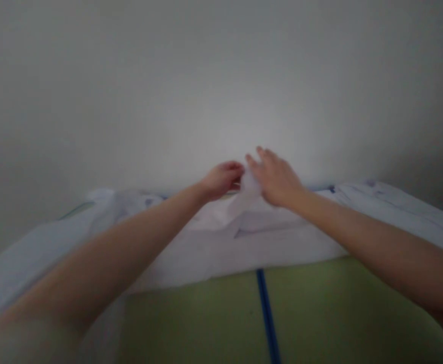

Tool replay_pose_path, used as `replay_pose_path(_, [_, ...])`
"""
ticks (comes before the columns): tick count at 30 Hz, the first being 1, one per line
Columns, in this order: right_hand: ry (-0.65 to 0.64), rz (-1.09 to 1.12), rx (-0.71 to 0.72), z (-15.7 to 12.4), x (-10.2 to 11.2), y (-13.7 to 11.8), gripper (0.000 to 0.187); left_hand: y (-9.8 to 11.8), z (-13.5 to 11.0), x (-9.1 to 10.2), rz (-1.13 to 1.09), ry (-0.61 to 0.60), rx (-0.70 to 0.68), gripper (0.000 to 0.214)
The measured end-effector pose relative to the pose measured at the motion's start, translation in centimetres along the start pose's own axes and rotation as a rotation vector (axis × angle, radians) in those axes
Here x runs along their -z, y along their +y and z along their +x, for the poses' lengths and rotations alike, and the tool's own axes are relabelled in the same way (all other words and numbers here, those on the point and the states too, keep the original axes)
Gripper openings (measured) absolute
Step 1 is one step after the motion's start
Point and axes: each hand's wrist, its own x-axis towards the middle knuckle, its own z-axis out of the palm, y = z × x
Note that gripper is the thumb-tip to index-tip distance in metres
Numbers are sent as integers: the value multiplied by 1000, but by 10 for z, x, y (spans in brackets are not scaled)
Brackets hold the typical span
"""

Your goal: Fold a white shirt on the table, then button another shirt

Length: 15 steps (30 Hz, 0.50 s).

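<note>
A thin white cloth (pixel 213 258) lies across the green mat, and part of it rises in a raised fold between my two hands. My left hand (pixel 224 179) has its fingers curled together at the left side of that fold and appears to pinch its edge. My right hand (pixel 276 176) is at the right of the fold, with its fingers stretched out and apart and its palm side near the cloth. The picture is blurred and dim, so the exact contact of the fingertips is hard to see.
A plain pale wall (pixel 206 76) stands right behind my hands. The green mat (pixel 191 323) has a dark blue strip (pixel 267 313) running towards me. More white fabric lies at the left (pixel 54 247) and at the right (pixel 391 207), beside my forearms.
</note>
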Motion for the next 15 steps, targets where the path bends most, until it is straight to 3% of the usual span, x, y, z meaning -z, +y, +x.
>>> replay_pose_path(1, [-70,32,-86,1,-6,18,61,-2,-1,3,-15,-31,-10,19])
replay_pose_path(4, [-256,170,-303,2,-22,62,30,-15,-12,16,159,-111,-59,36])
replay_pose_path(7, [-348,329,-497,2,-27,84,27,-35,-38,24,644,-158,-81,75])
replay_pose_path(9, [-382,404,-587,2,-23,90,30,-47,-57,27,945,-146,-92,84])
replay_pose_path(12, [-477,383,-540,4,-12,97,36,-55,-79,34,1186,-145,-88,54])
replay_pose_path(15, [-619,267,-292,4,-1,107,49,-50,-87,53,1264,-126,67,26])
